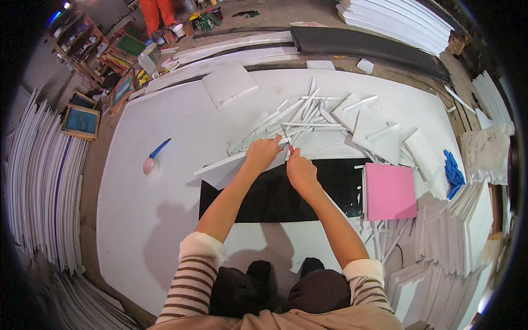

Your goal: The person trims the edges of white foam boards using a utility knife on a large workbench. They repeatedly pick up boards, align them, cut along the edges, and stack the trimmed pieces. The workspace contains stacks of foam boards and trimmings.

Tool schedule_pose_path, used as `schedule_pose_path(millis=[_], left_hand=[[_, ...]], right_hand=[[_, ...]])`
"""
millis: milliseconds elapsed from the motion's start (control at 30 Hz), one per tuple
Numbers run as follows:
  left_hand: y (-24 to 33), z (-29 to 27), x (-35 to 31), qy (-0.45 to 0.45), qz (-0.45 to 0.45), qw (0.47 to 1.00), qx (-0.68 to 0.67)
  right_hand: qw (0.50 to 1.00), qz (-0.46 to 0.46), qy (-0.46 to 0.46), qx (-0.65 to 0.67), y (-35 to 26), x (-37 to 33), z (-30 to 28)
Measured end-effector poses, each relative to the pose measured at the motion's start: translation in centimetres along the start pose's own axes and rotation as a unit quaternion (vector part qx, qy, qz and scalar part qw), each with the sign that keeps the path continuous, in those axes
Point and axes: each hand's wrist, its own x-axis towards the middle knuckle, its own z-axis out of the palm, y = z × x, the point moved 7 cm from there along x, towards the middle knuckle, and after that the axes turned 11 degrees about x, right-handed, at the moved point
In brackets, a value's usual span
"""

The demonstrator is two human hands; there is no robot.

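My right hand (302,171) is closed around a red-handled knife (291,149), its thin blade pointing away from me. Just left of it, my left hand (263,154) grips the upper edge of a white foam board (220,171), its fingertips close to the blade. That board stands tilted over a black mat (247,201). Beyond both hands lies a loose heap of narrow white offcut strips (308,113). A pink square sheet (390,191) rests on the right end of the mat.
A white cup-like roll (150,166) with a blue-handled tool (160,147) sits at left. Blue gloves (454,175) lie at right. White board stacks (38,181) line the left side, with more (456,231) at right. Far off, a person in orange trousers (155,15) stands.
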Motion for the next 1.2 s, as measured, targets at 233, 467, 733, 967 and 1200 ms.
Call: schedule_pose_path(millis=[233, 467, 733, 967, 1200], left_hand=[[-0.8, 0.1, 0.4, 0.005, 0.002, 1.0, 0.005], [-0.5, 0.3, 0.5, -0.012, 0.026, 1.0, 0.008], [-0.3, -1.3, 1.2, -0.007, -0.011, 0.998, -0.062], [-0.1, -2.0, 1.3, 0.043, 0.043, 0.975, -0.214], [0.1, -2.5, 1.5, 0.074, 0.023, 0.974, -0.214]], right_hand=[[1.0, 0.007, -0.011, -0.003, -0.3, -2.9, -0.9], [1.0, 0.006, -0.011, 0.027, 0.8, -1.2, 0.7], [0.998, 0.031, -0.034, 0.032, 0.8, 0.1, 1.1], [0.999, -0.014, -0.044, -0.015, 0.1, -0.8, 0.6], [0.999, -0.024, -0.018, -0.016, 0.4, 0.0, 0.7]])
